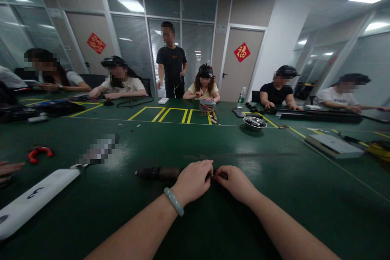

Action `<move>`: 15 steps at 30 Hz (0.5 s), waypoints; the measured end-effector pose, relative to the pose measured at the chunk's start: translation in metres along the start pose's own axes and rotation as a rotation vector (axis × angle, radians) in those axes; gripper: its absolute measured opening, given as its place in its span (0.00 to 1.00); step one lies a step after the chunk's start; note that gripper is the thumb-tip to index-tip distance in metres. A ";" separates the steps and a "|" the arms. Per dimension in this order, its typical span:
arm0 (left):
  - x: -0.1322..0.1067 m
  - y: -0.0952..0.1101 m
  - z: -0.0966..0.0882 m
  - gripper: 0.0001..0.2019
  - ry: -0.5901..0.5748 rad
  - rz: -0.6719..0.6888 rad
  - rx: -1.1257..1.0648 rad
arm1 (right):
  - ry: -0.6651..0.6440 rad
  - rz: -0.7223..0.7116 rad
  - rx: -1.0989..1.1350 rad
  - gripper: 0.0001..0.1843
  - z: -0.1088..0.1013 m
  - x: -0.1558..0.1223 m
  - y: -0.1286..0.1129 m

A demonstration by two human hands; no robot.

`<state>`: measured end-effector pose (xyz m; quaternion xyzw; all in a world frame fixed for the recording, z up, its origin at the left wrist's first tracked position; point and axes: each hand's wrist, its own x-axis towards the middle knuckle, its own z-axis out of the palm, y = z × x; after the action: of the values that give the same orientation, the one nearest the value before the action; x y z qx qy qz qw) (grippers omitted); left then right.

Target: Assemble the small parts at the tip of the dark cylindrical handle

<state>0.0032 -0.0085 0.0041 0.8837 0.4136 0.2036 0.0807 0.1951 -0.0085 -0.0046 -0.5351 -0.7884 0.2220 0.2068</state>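
A dark, long cylindrical tool that looks like an electric screwdriver [163, 173] lies on the green table [134, 215], its narrow tip pointing left. My left hand [195, 180], with a pale green bangle [174, 202] on the wrist, is wrapped over the tool's right end and hides it. Close against it, my right hand [234, 183] pinches at that same end, thumb and fingertips together. Whatever small part lies between those fingertips is too small and dark to make out.
To the left lie a white power bank-like block [39, 199] and red-handled pliers [40, 153], near another person's hand [10, 169]. Farther off are a metal bowl [255, 123], a water bottle [241, 97] and a flat grey box [334, 146]. Several people sit across the table; one stands.
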 end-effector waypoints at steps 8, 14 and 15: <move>0.000 0.002 -0.003 0.07 -0.003 -0.036 -0.005 | -0.006 0.022 -0.016 0.10 -0.001 -0.001 -0.001; 0.001 0.000 -0.002 0.07 -0.009 0.035 0.000 | 0.008 -0.010 -0.024 0.09 0.002 0.001 0.004; 0.000 0.000 -0.001 0.08 -0.004 0.029 0.003 | 0.009 -0.007 -0.023 0.09 0.002 0.000 0.004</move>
<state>0.0030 -0.0083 0.0054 0.8902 0.4007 0.2024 0.0774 0.1968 -0.0070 -0.0089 -0.5358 -0.7917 0.2099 0.2050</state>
